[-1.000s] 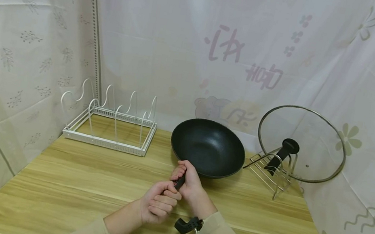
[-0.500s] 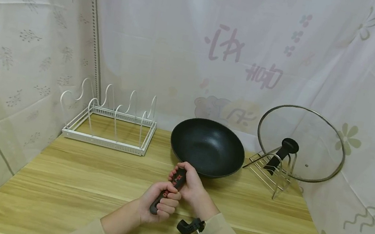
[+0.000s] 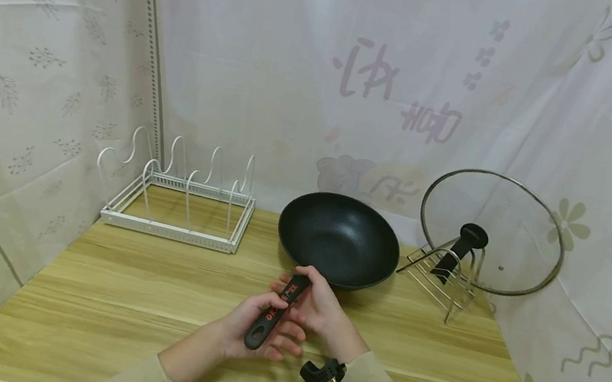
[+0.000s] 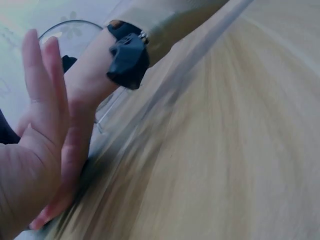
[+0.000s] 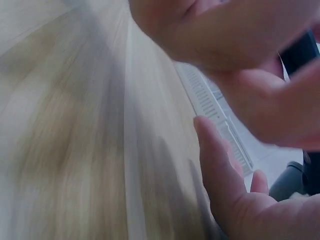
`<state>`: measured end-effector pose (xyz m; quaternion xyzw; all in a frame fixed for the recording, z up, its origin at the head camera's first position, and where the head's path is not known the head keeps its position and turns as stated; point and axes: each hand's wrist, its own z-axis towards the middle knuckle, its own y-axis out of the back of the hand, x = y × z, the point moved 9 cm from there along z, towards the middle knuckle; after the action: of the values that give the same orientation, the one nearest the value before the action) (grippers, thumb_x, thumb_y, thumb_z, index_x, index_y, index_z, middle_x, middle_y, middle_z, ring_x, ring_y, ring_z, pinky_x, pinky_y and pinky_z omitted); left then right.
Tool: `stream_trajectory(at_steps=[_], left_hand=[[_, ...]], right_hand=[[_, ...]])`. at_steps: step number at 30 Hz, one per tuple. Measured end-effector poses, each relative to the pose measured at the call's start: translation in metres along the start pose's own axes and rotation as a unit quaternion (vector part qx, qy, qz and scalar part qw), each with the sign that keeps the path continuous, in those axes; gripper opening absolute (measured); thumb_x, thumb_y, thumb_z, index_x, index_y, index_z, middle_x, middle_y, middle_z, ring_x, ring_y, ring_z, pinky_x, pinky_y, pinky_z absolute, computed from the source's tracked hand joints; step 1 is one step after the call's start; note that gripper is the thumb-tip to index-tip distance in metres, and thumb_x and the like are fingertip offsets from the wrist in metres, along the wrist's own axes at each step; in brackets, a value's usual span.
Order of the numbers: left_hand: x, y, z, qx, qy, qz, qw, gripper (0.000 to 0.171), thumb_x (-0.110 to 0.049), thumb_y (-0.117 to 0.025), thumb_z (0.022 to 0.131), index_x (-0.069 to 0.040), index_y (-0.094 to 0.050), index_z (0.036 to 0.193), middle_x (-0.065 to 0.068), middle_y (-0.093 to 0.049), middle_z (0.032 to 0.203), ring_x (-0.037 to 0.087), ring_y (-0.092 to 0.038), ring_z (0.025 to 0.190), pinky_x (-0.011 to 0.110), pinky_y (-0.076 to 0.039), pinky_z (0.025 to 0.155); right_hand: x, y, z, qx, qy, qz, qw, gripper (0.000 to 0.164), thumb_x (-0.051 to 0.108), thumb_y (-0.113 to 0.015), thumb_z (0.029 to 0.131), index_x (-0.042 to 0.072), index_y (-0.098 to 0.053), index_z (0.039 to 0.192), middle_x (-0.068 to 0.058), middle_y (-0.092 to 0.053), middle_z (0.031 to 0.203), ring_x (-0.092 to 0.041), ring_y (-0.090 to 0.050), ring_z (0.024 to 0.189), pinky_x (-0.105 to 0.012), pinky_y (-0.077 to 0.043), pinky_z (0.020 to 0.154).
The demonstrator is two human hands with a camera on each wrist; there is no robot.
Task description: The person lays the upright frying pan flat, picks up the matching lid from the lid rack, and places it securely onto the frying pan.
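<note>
A black wok (image 3: 340,240) rests on the wooden table, its handle (image 3: 278,312) slanting toward me with red lettering on top. My left hand (image 3: 244,329) lies loosely at the handle's near part, thumb over it and fingers spread out beneath. Farther up, my right hand (image 3: 325,308) has its thumb at the handle's base, and its loosened fingers reach under to the left side. In the left wrist view, straight fingers (image 4: 37,75) of the left hand stand up in front of the right hand. Most of the handle is hidden in both wrist views.
To the left stands a white metal pan rack (image 3: 169,235) with curved dividers. A glass lid (image 3: 474,236) with a black knob leans in a small wire stand (image 3: 446,290) on the right. Printed curtains (image 3: 275,79) hang behind the table (image 3: 144,299).
Both hands have loosened from a curled grip on the wok handle, and the left fingers have spread. More of the handle and its lettering shows. The wok has stayed in place.
</note>
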<state>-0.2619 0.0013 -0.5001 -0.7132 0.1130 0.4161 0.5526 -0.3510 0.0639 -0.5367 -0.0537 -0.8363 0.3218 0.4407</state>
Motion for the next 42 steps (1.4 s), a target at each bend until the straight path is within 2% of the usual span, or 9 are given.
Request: stream_trajectory(at_steps=[3, 10, 13, 18, 22, 25, 29, 33, 42], left_hand=[[-0.001, 0.005, -0.002, -0.026, 0.009, 0.039, 0.9989, 0.046, -0.039, -0.027, 0.113, -0.017, -0.064, 0.127, -0.004, -0.079, 0.112, 0.014, -0.081, 0.101, 0.024, -0.064, 0.075], [-0.005, 0.019, -0.008, -0.096, 0.023, 0.103, 0.9898, 0.046, -0.046, -0.032, 0.113, -0.013, -0.061, 0.125, -0.002, -0.077, 0.105, 0.017, -0.079, 0.091, 0.029, -0.063, 0.070], [-0.008, 0.024, -0.011, -0.128, 0.026, 0.126, 0.9834, 0.047, -0.048, -0.036, 0.112, -0.009, -0.059, 0.127, 0.000, -0.076, 0.103, 0.019, -0.079, 0.089, 0.033, -0.063, 0.071], [-0.014, 0.030, -0.017, -0.172, 0.018, 0.171, 0.9699, 0.048, -0.046, -0.039, 0.112, -0.005, -0.059, 0.126, 0.003, -0.073, 0.102, 0.019, -0.078, 0.086, 0.035, -0.061, 0.070], [-0.025, 0.038, -0.026, -0.225, -0.003, 0.218, 0.9497, 0.044, -0.041, -0.040, 0.113, -0.004, -0.061, 0.125, 0.011, -0.075, 0.105, 0.023, -0.080, 0.086, 0.034, -0.061, 0.068], [-0.031, 0.046, -0.035, -0.264, -0.012, 0.250, 0.9314, 0.045, -0.041, -0.043, 0.113, -0.003, -0.063, 0.126, 0.017, -0.078, 0.111, 0.027, -0.082, 0.089, 0.034, -0.064, 0.071], [-0.035, 0.053, -0.043, -0.288, -0.012, 0.274, 0.9176, 0.049, -0.043, -0.046, 0.111, -0.001, -0.065, 0.127, 0.011, -0.078, 0.107, 0.022, -0.080, 0.086, 0.032, -0.064, 0.074], [-0.038, 0.057, -0.049, -0.294, -0.018, 0.289, 0.9109, 0.050, -0.042, -0.046, 0.111, 0.001, -0.066, 0.128, 0.002, -0.074, 0.100, 0.013, -0.075, 0.078, 0.031, -0.062, 0.070], [-0.047, 0.062, -0.057, -0.308, -0.040, 0.302, 0.9013, 0.044, -0.031, -0.051, 0.110, 0.006, -0.066, 0.127, 0.008, -0.072, 0.103, 0.016, -0.075, 0.082, 0.031, -0.064, 0.069]], right_hand=[[0.001, 0.006, -0.005, 0.001, 0.000, -0.020, 1.000, 0.064, 0.042, -0.054, 0.108, -0.003, -0.049, 0.154, -0.012, -0.072, 0.123, -0.022, -0.070, 0.114, -0.034, -0.057, 0.096], [0.005, 0.021, -0.020, 0.002, 0.005, -0.075, 0.997, 0.041, 0.045, -0.053, 0.108, 0.008, -0.065, 0.123, -0.007, -0.069, 0.117, -0.024, -0.065, 0.107, -0.042, -0.058, 0.091], [0.007, 0.027, -0.027, -0.001, 0.007, -0.095, 0.995, 0.045, 0.044, -0.051, 0.109, 0.007, -0.065, 0.130, -0.006, -0.071, 0.118, -0.024, -0.068, 0.110, -0.047, -0.061, 0.094], [0.011, 0.037, -0.039, -0.016, 0.018, -0.128, 0.991, 0.060, 0.042, -0.051, 0.109, -0.001, -0.050, 0.151, -0.013, -0.066, 0.137, -0.029, -0.067, 0.124, -0.060, -0.058, 0.106], [0.015, 0.045, -0.050, -0.031, 0.028, -0.147, 0.988, 0.067, 0.039, -0.050, 0.110, -0.004, -0.040, 0.160, -0.024, -0.054, 0.158, -0.034, -0.062, 0.137, -0.064, -0.055, 0.112], [0.018, 0.050, -0.059, -0.035, 0.032, -0.153, 0.987, 0.067, 0.037, -0.049, 0.111, -0.006, -0.039, 0.161, -0.027, -0.050, 0.162, -0.035, -0.063, 0.139, -0.063, -0.056, 0.111], [0.022, 0.057, -0.071, -0.027, 0.039, -0.166, 0.985, 0.066, 0.035, -0.048, 0.112, -0.009, -0.037, 0.161, -0.027, -0.052, 0.160, -0.030, -0.066, 0.133, -0.058, -0.059, 0.109], [0.024, 0.062, -0.081, -0.015, 0.045, -0.181, 0.982, 0.064, 0.035, -0.045, 0.114, -0.010, -0.039, 0.159, -0.022, -0.060, 0.152, -0.022, -0.071, 0.123, -0.051, -0.061, 0.107], [0.029, 0.072, -0.096, -0.026, 0.060, -0.208, 0.976, 0.044, 0.031, -0.044, 0.115, -0.003, -0.054, 0.142, -0.003, -0.069, 0.124, -0.016, -0.070, 0.105, -0.035, -0.064, 0.092]])
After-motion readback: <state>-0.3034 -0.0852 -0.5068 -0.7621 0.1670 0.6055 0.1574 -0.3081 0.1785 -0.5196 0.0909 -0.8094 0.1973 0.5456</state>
